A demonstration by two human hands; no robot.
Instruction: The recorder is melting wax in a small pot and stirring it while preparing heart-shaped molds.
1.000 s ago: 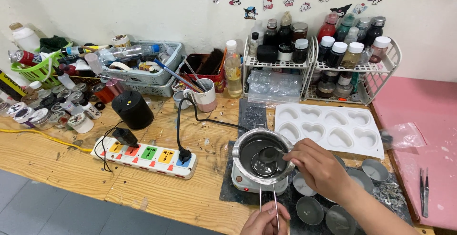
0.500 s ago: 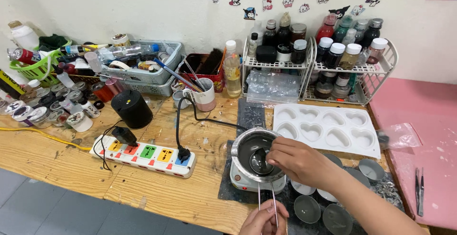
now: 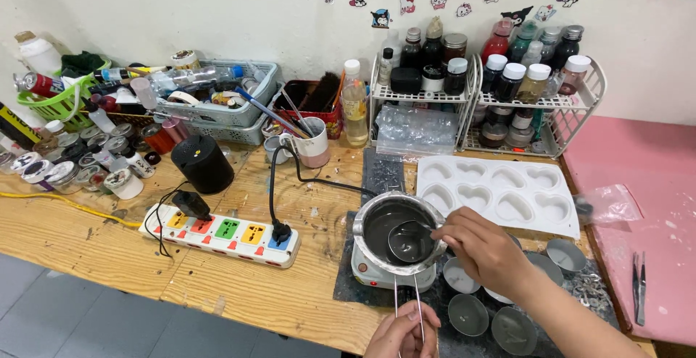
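A small metal pot (image 3: 377,210) of dark grey liquid sits on a white hot plate (image 3: 366,277) near the bench's front edge. My right hand (image 3: 484,249) holds a metal spoon (image 3: 410,241) whose bowl is over the right side of the pot. My left hand (image 3: 403,332), at the bottom edge, grips the pot's thin wire handle (image 3: 407,301). Several small round tins (image 3: 467,314) with grey filling stand under and beside my right forearm. A white heart-shaped mould tray (image 3: 500,195) lies just behind the pot.
A multicoloured power strip (image 3: 221,231) lies left of the hot plate with black plugs in it. A black cylinder (image 3: 201,164), a mug (image 3: 313,142) of tools, baskets, jars and two white bottle racks (image 3: 540,108) line the wall. Tweezers (image 3: 638,287) rest on the pink mat at right.
My right hand has swung the spoon from the middle of the pot out to its right side. My left hand has stayed on the wire handle.
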